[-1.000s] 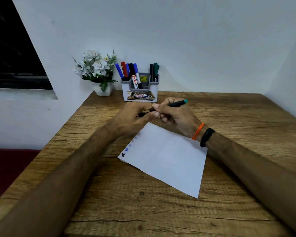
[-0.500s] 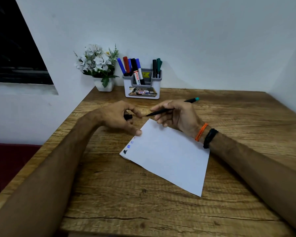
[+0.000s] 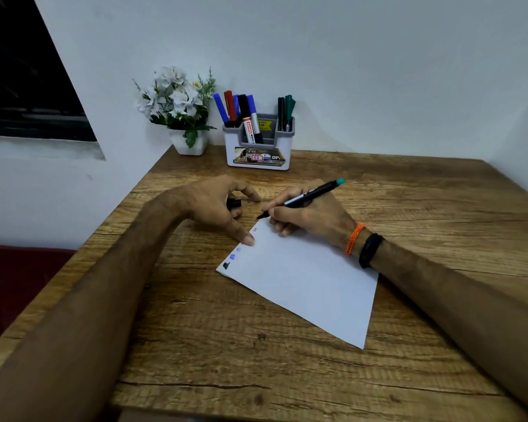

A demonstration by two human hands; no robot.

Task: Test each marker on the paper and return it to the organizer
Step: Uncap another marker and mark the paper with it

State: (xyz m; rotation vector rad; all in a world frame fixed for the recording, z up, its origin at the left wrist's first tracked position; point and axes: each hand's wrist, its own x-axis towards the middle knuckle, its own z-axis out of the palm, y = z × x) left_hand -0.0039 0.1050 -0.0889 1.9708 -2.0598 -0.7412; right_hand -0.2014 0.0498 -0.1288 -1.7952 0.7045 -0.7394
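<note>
Right hand [image 3: 310, 216]: I see it pinching the marker [image 3: 305, 198] — tip at the paper [image 3: 305, 281] corner.
Left hand [image 3: 209, 205]: curled around the cap [image 3: 233, 203] — thumb on the paper edge.

Colours on the brown desk

White paper [image 3: 305, 281] with black, blue, red dabs; black marker [image 3: 310, 196], teal end; orange and black wristbands [image 3: 361, 245].

I saw a wooden table [image 3: 195, 345] against a white wall [image 3: 348, 56]. A white pot of white flowers [image 3: 177, 99] stood at its far left corner, below a dark window [image 3: 22, 86].
</note>
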